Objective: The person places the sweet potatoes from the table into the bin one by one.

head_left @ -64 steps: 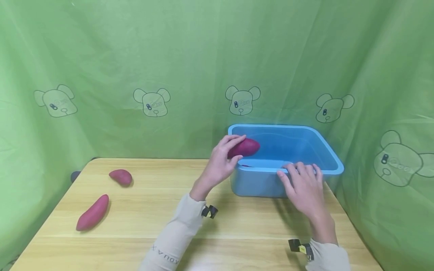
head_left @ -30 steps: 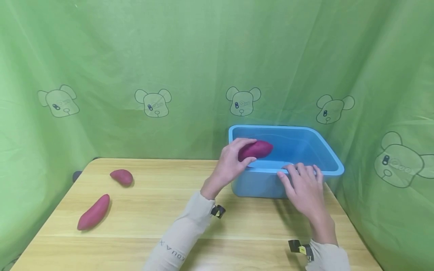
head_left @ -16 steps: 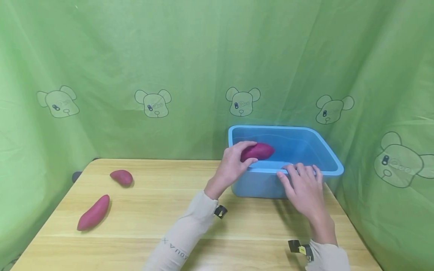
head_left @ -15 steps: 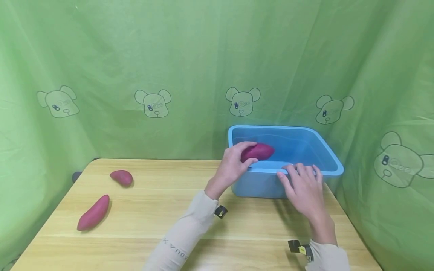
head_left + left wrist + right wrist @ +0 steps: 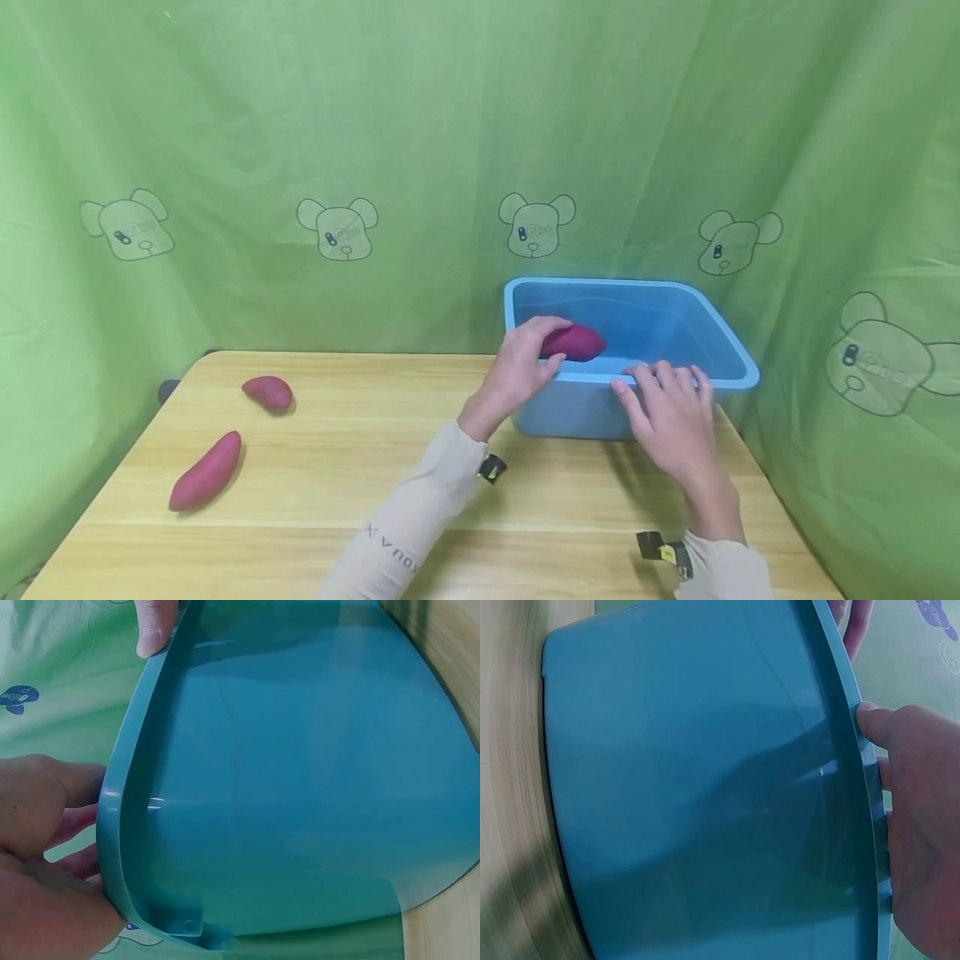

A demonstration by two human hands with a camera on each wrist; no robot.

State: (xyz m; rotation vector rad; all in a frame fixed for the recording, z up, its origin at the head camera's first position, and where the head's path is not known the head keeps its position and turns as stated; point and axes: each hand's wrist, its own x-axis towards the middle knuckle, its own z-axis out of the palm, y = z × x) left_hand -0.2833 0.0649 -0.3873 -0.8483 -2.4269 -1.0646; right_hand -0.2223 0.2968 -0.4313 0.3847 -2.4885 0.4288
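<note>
A blue plastic bin (image 5: 570, 415) stands at the right of the table. In the head view my left hand (image 5: 516, 364) reaches over its near left rim and holds a purple-red sweet potato (image 5: 579, 342) inside, thumb on the near side and fingers over the far side. My right hand (image 5: 675, 421) grips the near rim, fingertips hooked over it and thumb at its outer edge. The right wrist view shows that thumb (image 5: 875, 720) on the rim. In the left wrist view the bin wall hides the sweet potato and part of my left hand (image 5: 45, 825).
Two more sweet potatoes lie on the left of the wooden table (image 5: 337, 467): a short one (image 5: 268, 393) farther back and a longer one (image 5: 206, 472) nearer. A green curtain (image 5: 420, 125) with bear-head prints hangs behind and at both sides.
My left hand has carried the sweet potato rightward over the rim, then lower into the bin. My right hand has stayed on the rim, and the two sweet potatoes on the table lie as before.
</note>
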